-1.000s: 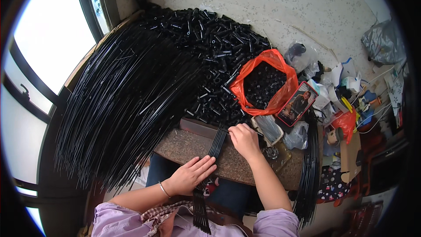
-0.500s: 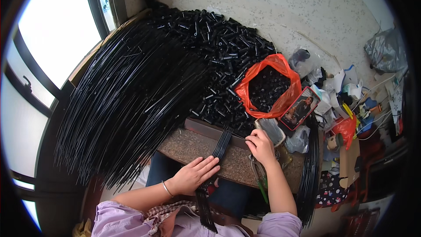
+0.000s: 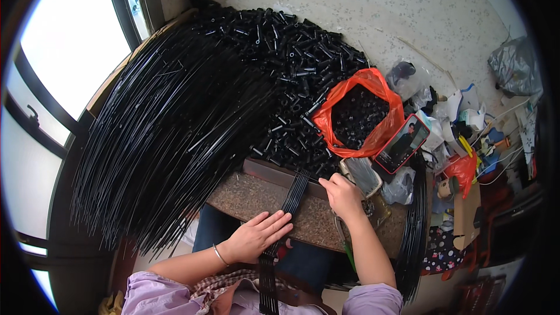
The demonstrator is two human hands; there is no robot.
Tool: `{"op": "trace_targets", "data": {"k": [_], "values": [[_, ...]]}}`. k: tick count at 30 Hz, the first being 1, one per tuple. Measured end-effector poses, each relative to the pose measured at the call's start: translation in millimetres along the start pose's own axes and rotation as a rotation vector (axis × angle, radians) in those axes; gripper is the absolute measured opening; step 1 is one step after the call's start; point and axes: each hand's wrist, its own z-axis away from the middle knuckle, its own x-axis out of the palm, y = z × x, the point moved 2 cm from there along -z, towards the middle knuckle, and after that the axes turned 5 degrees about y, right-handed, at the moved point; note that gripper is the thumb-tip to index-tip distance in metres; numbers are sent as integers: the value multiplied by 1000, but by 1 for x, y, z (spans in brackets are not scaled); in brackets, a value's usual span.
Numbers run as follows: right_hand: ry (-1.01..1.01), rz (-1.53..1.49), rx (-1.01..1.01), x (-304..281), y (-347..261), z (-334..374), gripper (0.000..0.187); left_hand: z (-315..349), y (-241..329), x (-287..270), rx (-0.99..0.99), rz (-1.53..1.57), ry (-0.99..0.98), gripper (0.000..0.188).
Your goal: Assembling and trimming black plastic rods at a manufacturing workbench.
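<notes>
Resting left hand (image 3: pixel 261 239) flat, with extended fingers, across row of black rods (image 3: pixel 296 191) on bench (image 3: pixel 233 195); exposed past fingertips at 1 o'clock. Holding right hand (image 3: pixel 344 197) narrow, with curled fingers, near 4 o'clock from far end; cannot tell if gripping anything. Orange bag (image 3: pixel 326 134) at 12 o'clock from right hand, phone (image 3: pixel 402 143) between 1 and 2.

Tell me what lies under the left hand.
A row of thin black rods passes beneath the left hand, showing on either side of it; the stretch directly beneath is covered.
</notes>
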Motion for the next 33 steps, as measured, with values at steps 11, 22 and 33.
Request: {"op": "trace_targets", "data": {"k": [11,22,33], "values": [[410,36,327,-42,45,-4,10,3,3,1,18,-67,32,80],[217,254,179,-38,73,30,4,13,22,1,-1,-65,-22,84],[12,-98,83,11,5,10,14,5,20,-6,15,-131,-74,76]]}}
